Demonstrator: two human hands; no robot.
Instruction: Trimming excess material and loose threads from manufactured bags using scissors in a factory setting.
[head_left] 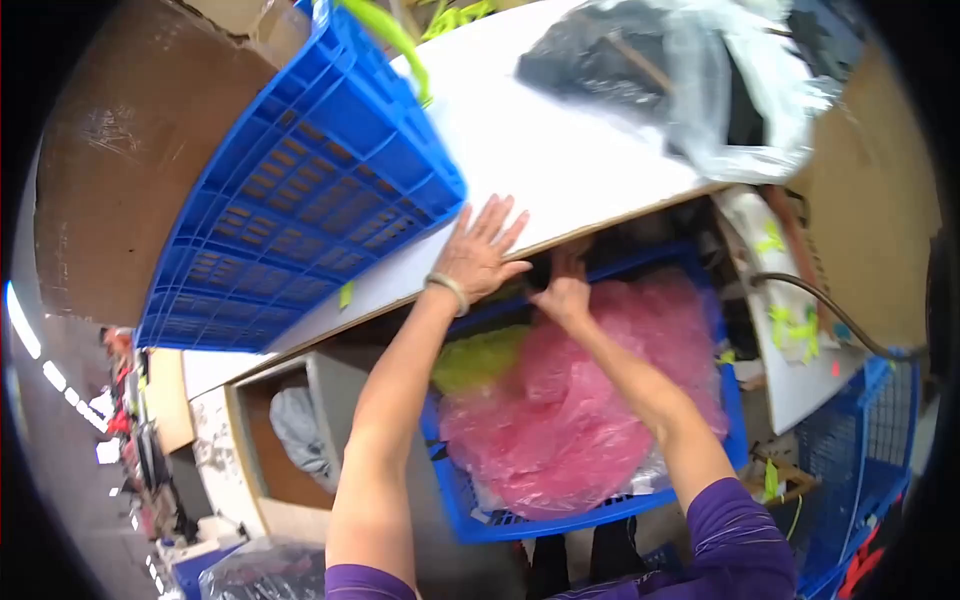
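My left hand (482,252) lies open with fingers spread on the front edge of the white tabletop (575,165), beside the lower corner of a tilted blue plastic basket (310,190). A beige bangle (449,291) circles that wrist. Under the table's edge, my right hand (566,292) is closed at the far rim of a second blue basket (590,521), its fingertips partly lost in shade. Crumpled pink plastic film (590,400) fills most of this lower basket. A yellow-green bundle (482,360) lies at its left side.
Clear plastic bags with dark contents (660,75) rest on the tabletop at the back right. A brown cardboard box (130,160) stands at the left. Below it, an open cabinet (300,425) holds a grey cloth. Another blue basket (850,460) and a dark cable (830,300) are at the right.
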